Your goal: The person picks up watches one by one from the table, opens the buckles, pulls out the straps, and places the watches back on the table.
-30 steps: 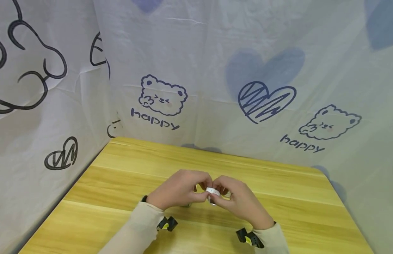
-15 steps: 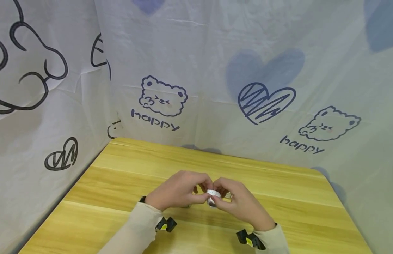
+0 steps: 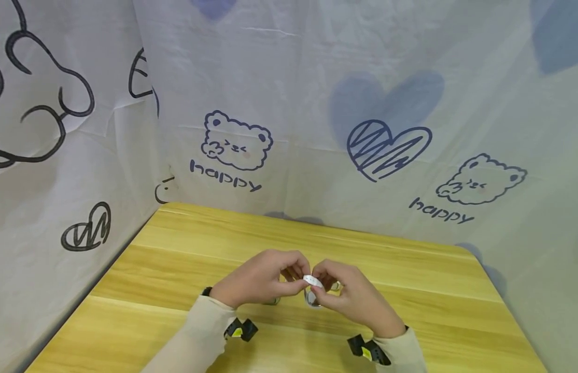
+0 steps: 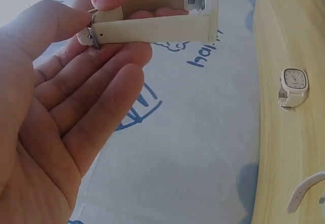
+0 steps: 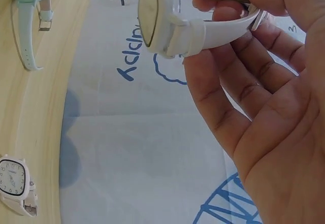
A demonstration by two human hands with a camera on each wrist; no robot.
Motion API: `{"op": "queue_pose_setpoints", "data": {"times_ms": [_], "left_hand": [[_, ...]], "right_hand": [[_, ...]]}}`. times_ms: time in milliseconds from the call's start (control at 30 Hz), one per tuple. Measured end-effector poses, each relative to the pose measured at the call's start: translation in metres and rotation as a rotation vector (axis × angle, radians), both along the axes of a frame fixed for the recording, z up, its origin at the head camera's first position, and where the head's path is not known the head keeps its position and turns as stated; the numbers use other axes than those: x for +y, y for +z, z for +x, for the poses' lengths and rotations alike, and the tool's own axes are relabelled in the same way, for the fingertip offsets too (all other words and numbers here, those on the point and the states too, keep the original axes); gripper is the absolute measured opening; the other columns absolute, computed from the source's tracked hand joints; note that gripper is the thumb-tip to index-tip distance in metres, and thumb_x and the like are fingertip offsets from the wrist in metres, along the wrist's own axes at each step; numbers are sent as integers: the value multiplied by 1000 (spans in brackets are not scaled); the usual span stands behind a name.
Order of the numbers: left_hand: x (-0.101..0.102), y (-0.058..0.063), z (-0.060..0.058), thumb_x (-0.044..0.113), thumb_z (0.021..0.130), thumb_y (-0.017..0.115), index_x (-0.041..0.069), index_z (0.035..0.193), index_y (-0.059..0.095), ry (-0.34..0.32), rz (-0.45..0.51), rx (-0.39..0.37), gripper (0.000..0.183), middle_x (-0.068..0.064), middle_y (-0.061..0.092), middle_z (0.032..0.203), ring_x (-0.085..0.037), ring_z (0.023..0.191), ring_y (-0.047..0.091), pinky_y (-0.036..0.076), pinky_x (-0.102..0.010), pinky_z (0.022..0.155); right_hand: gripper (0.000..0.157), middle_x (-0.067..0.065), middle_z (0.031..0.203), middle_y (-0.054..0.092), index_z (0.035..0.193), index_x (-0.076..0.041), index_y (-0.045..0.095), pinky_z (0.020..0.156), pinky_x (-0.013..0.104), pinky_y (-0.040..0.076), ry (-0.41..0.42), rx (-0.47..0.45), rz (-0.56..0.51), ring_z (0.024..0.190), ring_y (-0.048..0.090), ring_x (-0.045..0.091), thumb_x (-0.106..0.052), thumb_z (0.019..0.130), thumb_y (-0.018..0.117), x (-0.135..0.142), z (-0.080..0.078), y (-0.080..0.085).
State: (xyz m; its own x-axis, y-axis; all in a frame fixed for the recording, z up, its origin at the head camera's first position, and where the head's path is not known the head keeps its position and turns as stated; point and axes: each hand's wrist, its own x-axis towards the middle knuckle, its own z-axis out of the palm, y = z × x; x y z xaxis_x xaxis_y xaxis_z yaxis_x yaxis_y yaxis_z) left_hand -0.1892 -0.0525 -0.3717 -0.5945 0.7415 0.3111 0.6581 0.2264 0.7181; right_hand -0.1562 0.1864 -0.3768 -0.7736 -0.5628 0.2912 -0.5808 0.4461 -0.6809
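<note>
A wristwatch with a white strap [image 4: 152, 29] is held up between both hands, its strap looped to the buckle [image 4: 93, 35]. My left hand [image 3: 256, 280] pinches the strap by the buckle with thumb and fingertips, the other fingers stretched out below in the left wrist view. From the other side, my right hand [image 3: 358, 298] grips the same strap end between thumb and fingers. The watch case [image 5: 158, 16] hangs at the far end of the loop, its dial seen at a slant in the right wrist view. In the head view, fingers partly hide the white band [image 3: 313, 281].
On the wooden table [image 3: 200, 233], a pale pink watch [image 5: 12, 176] lies beyond the right hand. A mint-green watch [image 5: 33, 26] lies to the left, mostly hidden behind the left hand in the head view. Printed white cloth [image 3: 293, 103] hangs behind the table.
Both hands stay on the strap. The white band has tilted slightly and more of the watch case shows below the fingers. The left hand has shifted a little left, and the head view slightly too.
</note>
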Motion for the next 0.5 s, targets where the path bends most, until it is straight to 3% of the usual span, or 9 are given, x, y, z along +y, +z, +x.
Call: {"op": "queue_pose_setpoints", "data": {"times_ms": [267, 500], "left_hand": [[0, 1, -1, 18, 97, 73, 19, 112, 71, 86, -82, 102, 15, 11, 74, 106, 1, 94, 68, 56, -20, 85], [1, 0, -2, 25, 96, 76, 20, 107, 75, 114, -141, 172, 12, 12, 76, 103, -3, 92, 71, 56, -20, 78]], "right_hand": [[6, -17, 94, 66, 103, -25, 68, 72, 30, 57, -74, 95, 68, 79, 61, 2, -24, 99, 73, 0, -2, -1], [4, -17, 94, 66, 104, -27, 72, 70, 31, 58, -42, 172, 94, 80, 61, 0, -26, 99, 72, 1, -4, -4]]}}
